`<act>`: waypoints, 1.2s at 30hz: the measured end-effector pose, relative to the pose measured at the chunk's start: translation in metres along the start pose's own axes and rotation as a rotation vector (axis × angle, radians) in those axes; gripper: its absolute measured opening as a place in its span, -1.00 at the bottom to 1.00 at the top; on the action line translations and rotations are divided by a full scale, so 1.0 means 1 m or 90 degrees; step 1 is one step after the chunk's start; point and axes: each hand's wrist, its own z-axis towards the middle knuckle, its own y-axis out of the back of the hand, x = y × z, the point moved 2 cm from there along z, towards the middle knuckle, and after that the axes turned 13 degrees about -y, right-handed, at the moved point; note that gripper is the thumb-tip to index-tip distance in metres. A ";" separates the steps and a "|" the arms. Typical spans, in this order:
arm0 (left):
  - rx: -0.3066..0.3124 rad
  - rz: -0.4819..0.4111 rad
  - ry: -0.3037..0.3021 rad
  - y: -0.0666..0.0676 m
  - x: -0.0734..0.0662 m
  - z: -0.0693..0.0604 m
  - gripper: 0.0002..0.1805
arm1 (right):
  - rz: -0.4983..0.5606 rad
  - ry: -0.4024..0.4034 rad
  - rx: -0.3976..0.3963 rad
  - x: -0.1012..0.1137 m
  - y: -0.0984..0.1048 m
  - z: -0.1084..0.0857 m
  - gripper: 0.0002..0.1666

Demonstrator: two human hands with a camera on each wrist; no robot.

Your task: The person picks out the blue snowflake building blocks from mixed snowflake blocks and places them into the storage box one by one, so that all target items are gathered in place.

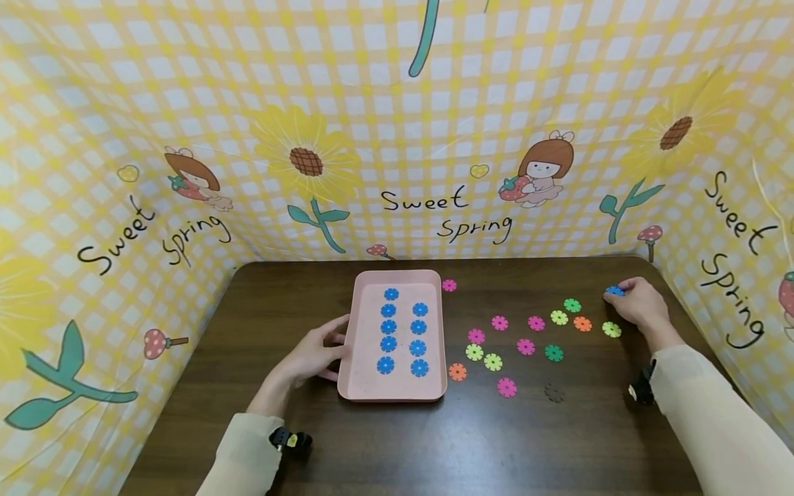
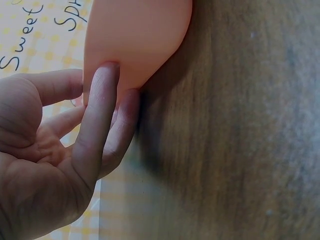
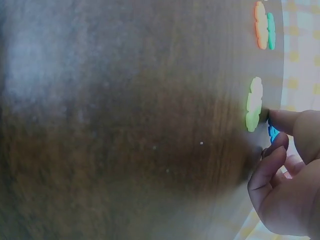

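Note:
A pink rectangular tray lies on the table, holding several blue notched plastic discs in two columns. My left hand is at its left side; in the left wrist view its fingers are fairly straight and touch the tray's outer wall. At the far right of the table, my right hand pinches a blue notched disc between thumb and finger. That disc is partly hidden by the fingers in the right wrist view, near a yellow-green disc on the tabletop.
Right of the tray, loose discs are scattered on the dark wooden table: pink, orange, green, yellow-green and one dark brown disc. A yellow checked cloth surrounds the table's back and sides.

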 end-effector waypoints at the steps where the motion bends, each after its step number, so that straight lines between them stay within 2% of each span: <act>1: 0.000 -0.001 0.000 0.000 0.000 0.000 -0.24 | 0.006 0.003 -0.004 0.000 0.000 0.000 -0.39; 13: 0.000 -0.002 -0.002 0.000 0.000 -0.001 -0.24 | 0.032 0.015 -0.014 0.005 0.001 -0.005 -0.38; 22: -0.005 -0.002 -0.001 0.000 0.001 -0.001 -0.25 | 0.060 0.062 -0.024 0.014 -0.002 -0.012 -0.35; 28: -0.007 -0.003 0.000 0.000 0.002 0.000 -0.24 | 0.075 0.123 -0.023 0.037 -0.005 -0.021 -0.34; 36: -0.004 -0.014 -0.002 0.000 0.002 0.000 -0.24 | 0.080 0.190 0.015 0.078 -0.017 -0.041 -0.35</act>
